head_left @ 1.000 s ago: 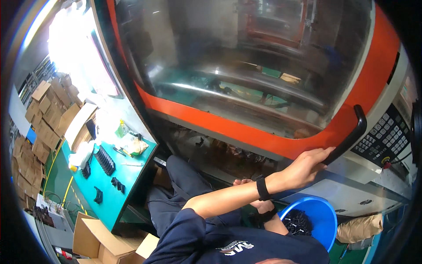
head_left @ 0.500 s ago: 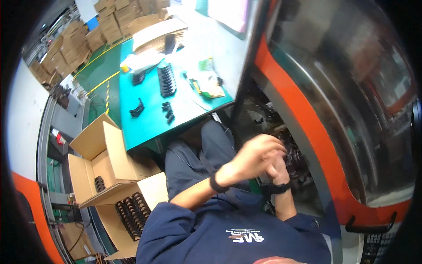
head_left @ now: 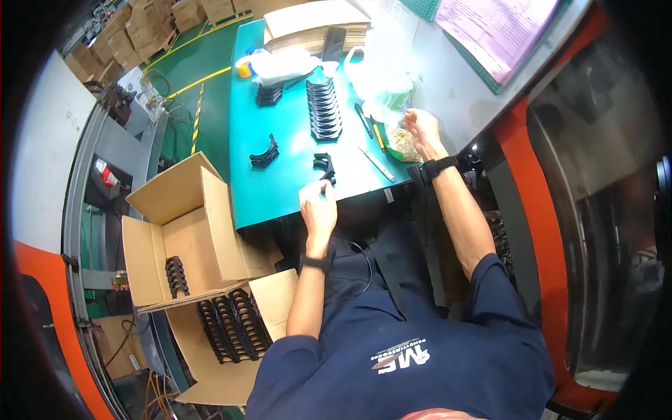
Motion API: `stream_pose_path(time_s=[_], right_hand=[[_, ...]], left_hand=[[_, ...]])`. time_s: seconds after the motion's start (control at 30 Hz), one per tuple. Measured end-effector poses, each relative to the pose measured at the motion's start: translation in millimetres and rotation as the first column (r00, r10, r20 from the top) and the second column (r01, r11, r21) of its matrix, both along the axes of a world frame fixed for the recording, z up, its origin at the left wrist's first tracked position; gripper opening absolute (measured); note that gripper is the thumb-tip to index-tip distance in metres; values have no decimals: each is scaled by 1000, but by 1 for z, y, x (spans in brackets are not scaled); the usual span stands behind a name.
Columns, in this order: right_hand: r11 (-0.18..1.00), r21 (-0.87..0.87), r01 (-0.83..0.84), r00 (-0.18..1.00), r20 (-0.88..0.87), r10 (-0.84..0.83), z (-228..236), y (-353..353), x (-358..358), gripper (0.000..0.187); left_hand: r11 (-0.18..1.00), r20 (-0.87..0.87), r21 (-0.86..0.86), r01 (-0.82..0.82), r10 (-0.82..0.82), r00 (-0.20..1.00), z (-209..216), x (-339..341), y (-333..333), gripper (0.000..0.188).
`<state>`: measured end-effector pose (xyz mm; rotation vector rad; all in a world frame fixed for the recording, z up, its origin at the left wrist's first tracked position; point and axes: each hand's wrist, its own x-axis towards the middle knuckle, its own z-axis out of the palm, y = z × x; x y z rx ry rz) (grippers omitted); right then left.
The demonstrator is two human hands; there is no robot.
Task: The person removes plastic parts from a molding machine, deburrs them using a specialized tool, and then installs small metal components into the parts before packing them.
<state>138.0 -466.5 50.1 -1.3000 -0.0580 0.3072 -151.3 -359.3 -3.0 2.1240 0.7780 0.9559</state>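
Note:
My left hand [head_left: 318,211] is at the front of the green table [head_left: 280,199], fingers curled closed at the lower end of a small black curved part [head_left: 324,164]. My right hand [head_left: 423,130] is over the table's right side, fingers bent together beside a clear plastic bag of small pale pieces [head_left: 404,143]. What its fingers hold, if anything, I cannot make out. Left of my left hand lies a small group of black curved parts [head_left: 264,154]. Farther back runs a long stacked row of such parts [head_left: 324,112], with a shorter stack [head_left: 269,94] to its left.
Pens [head_left: 376,164] lie near the bag. A phone [head_left: 334,43] leans by a cardboard stack [head_left: 315,21]. Left of the table, an open carton [head_left: 157,241] and another box [head_left: 203,385] hold rows of black parts. An orange-framed machine [head_left: 542,245] stands at my right.
Both hands were together at the right, by the machine. They have come apart: my left to the black part at the table's front, my right to the plastic bag. The view has shifted.

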Motion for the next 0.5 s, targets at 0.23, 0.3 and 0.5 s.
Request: stream_pose_path(time_s=[0.23,0.3,0.5], right_hand=[[972,-42,-232,952,197,235,-13,5,10,19],[929,-355,-103,895,375,242,8,2,-21,20],[630,-721,289,308,693,652,-13,14,-109,23]], left_hand=[[969,-127,202,-138,166,978,-41,52,16,47],[964,-137,224,-146,179,974,-40,54,17,45],[982,-70,186,2,11,997,-39,54,17,31]])
